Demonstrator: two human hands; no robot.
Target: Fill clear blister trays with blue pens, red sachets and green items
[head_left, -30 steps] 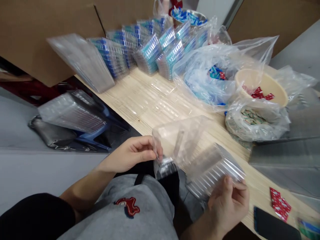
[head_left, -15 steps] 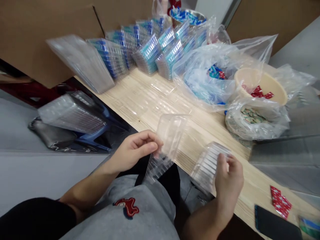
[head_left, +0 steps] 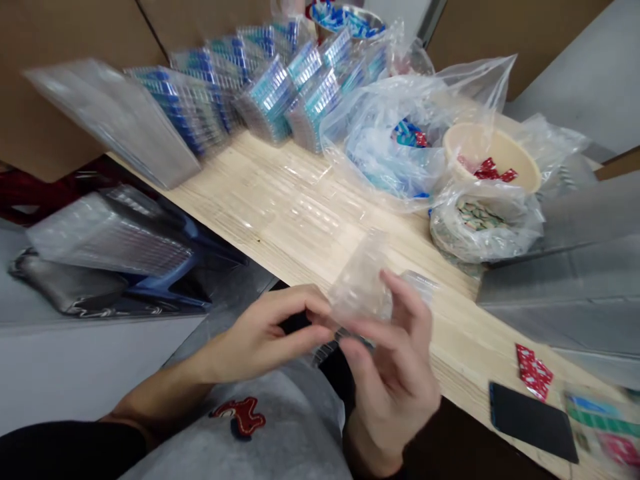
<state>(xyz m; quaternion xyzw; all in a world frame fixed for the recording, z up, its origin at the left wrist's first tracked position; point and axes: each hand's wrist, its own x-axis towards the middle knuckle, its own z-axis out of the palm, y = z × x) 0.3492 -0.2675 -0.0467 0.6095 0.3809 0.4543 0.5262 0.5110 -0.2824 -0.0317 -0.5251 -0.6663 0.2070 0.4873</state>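
Tray (head_left: 361, 280) pinched in left hand (head_left: 270, 330) near table (head_left: 465, 340) edge, right hand (head_left: 395, 370) apparently grasping it too, bowl (head_left: 523, 155) well apart.

Table (head_left: 465, 333), right end: dark phone-like slab (head_left: 533, 421) flat near the edge, red patterned packets (head_left: 534, 372) just beyond it, flat clear pouch (head_left: 603, 427) with green, blue and pink beside it, blurred. Far side: cream bowl (head_left: 523, 155) with a few red pieces (head_left: 493, 171) inside. Open clear bag (head_left: 525, 227) of small flat pieces in front of it. Bigger clear bag (head_left: 360, 140) to its left, blue and red bits showing. Metal bowl (head_left: 326, 32) farther back, heaped blue/white. Cardboard (head_left: 70, 40) behind, upper left. Dark bag (head_left: 70, 280) low left, near blue frame (head_left: 170, 270).
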